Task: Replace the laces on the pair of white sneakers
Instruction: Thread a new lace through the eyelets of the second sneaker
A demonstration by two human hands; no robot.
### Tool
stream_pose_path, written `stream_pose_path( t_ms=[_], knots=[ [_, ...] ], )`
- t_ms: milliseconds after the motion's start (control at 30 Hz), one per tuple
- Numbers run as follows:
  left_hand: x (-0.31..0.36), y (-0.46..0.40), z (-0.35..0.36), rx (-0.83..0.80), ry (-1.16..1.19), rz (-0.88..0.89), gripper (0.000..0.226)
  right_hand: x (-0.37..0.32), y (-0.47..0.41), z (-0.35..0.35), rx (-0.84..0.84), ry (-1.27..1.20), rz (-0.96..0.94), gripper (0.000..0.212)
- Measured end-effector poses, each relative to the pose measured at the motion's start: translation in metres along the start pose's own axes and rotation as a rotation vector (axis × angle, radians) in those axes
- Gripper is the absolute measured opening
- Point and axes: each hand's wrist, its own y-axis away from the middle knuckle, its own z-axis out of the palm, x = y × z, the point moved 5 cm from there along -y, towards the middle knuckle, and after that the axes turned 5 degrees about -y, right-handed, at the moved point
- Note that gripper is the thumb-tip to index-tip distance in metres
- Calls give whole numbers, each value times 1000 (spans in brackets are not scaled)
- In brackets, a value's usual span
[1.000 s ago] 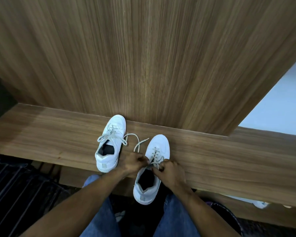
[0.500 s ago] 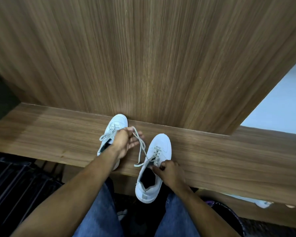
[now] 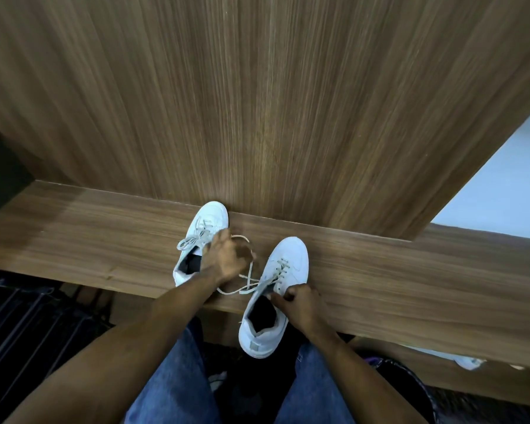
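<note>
Two white sneakers stand on a wooden ledge [image 3: 89,240]. The left sneaker [image 3: 210,220] has its toe against the wood panel and its lace still tied in loops. The right sneaker [image 3: 283,264] sits nearer me, its heel hanging over the ledge's front edge. Its pale lace [image 3: 245,287] is loose and runs left from the top eyelets. My left hand [image 3: 227,258] hovers between the shoes and grips that lace, partly covering the left sneaker. My right hand [image 3: 300,304] grips the right sneaker's side at the collar.
A tall wood panel [image 3: 257,102] rises right behind the shoes. A white wall [image 3: 508,185] shows at the right. My jeans-clad knees [image 3: 178,387] are below the ledge, with a dark ribbed mat [image 3: 28,325] at the left and a white object [image 3: 468,361] under the ledge at right.
My left hand left the right sneaker's eyelets and drew the lace out to the left and away from me. My right hand stayed on the right sneaker.
</note>
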Motion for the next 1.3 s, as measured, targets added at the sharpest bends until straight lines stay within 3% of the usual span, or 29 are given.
stream_pose_path(
  t_ms=[67, 167, 333, 467, 667, 733, 867, 1033, 1133, 1200, 1300],
  knots=[
    [6, 11, 22, -171, -49, 120, 19, 1, 0, 1, 4, -19, 9, 58],
    [12, 23, 47, -387, 162, 63, 21, 3, 0, 3, 12, -55, 19, 57],
    [14, 16, 51, -411, 268, -92, 22, 2, 0, 3, 7, -29, 23, 57],
    [4, 5, 67, -458, 402, -243, 53, 2, -1, 6, -20, -32, 36, 54],
    [28, 13, 49, -484, 511, -370, 13, -4, 1, 2, -33, -38, 15, 58],
    [37, 12, 38, -485, 519, -381, 16, -4, 3, 0, -43, -35, 4, 60],
    [56, 2, 4, -495, 652, -279, 28, 1, -2, -5, -75, -124, 29, 56],
    [94, -23, -63, -379, 708, -25, 32, -22, -21, -40, 117, -545, -57, 14],
    [111, -27, -74, -424, 637, 90, 28, -57, -25, -68, 103, -779, -162, 20],
    [114, -27, -68, -445, 610, 138, 27, -73, -26, -79, 63, -827, -182, 9],
    [100, -26, -60, -379, 592, 120, 26, -58, -29, -87, 170, -896, -49, 18]
  ],
)
